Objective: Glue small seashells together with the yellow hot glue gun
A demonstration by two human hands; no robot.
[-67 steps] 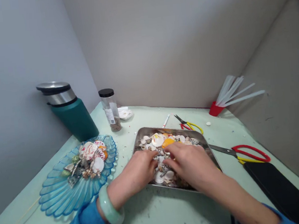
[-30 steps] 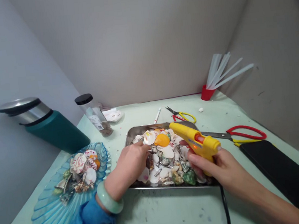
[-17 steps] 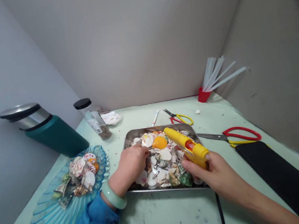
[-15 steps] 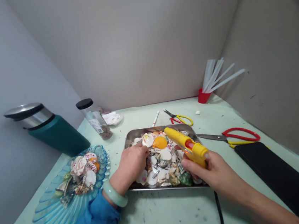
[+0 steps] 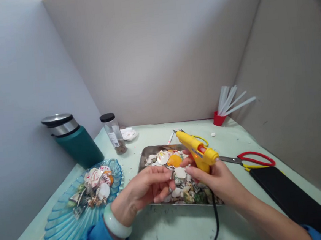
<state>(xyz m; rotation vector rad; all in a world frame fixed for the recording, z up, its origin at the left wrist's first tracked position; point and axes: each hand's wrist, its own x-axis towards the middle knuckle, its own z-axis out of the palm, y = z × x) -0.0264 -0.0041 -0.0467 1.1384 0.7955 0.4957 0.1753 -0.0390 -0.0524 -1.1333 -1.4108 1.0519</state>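
Observation:
My right hand (image 5: 217, 179) grips a yellow hot-glue gun (image 5: 197, 152) above a steel tray (image 5: 149, 151) filled with several mixed seashells; its nozzle points up and away, and its black cord (image 5: 214, 221) runs toward me. My left hand (image 5: 144, 188) hovers over the tray's near left side. Its thumb and fingers pinch a small thin metal piece (image 5: 171, 172), too small to name. A pale green bangle (image 5: 114, 226) and a blue sleeve are on that wrist.
A blue shell-shaped glass dish (image 5: 62, 225) with shells lies left. Behind stand a teal flask (image 5: 75, 142) and a black-capped jar (image 5: 113, 133). Red-handled scissors (image 5: 250, 159), a black flat case (image 5: 289, 198) and a red cup of glue sticks (image 5: 220, 116) are right. Grey panels wall the table.
My right hand picked up the glue gun and brought it over the tray. My left hand lifted out of the shells pinching a small metal piece, and now sits close to the gun hand.

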